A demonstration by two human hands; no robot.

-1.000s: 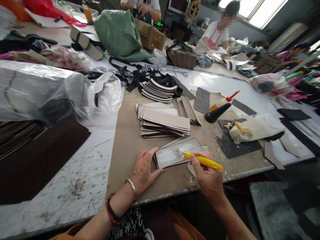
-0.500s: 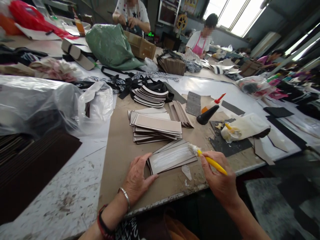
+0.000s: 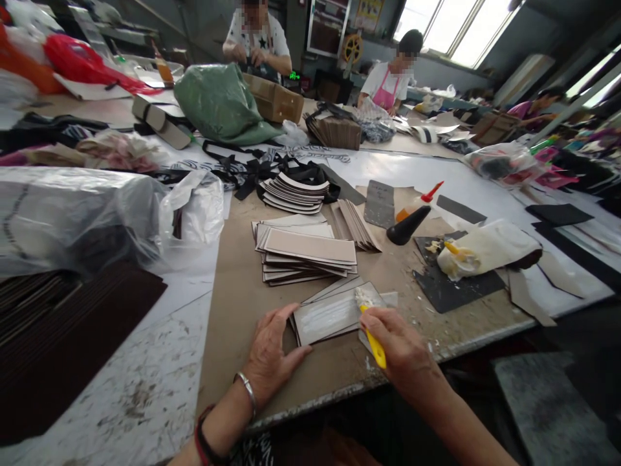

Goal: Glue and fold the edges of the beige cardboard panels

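My left hand lies flat with fingers spread on the table, pressing the left end of a small pile of grey card strips. The top strip is smeared with white glue. My right hand is closed round a yellow-handled brush, whose glue-caked bristles rest on the right part of that strip. Behind the pile sits a taller stack of grey card strips.
A black cone-shaped tool, an orange glue bottle with red nozzle and a glue-stained white bag on a dark mat lie to the right. Plastic-wrapped bundles and dark boards fill the left. Other people work at the far end.
The brush has swept back from the strip's right end toward its middle, and the handle now points down toward me. My left hand has kept holding the pile.
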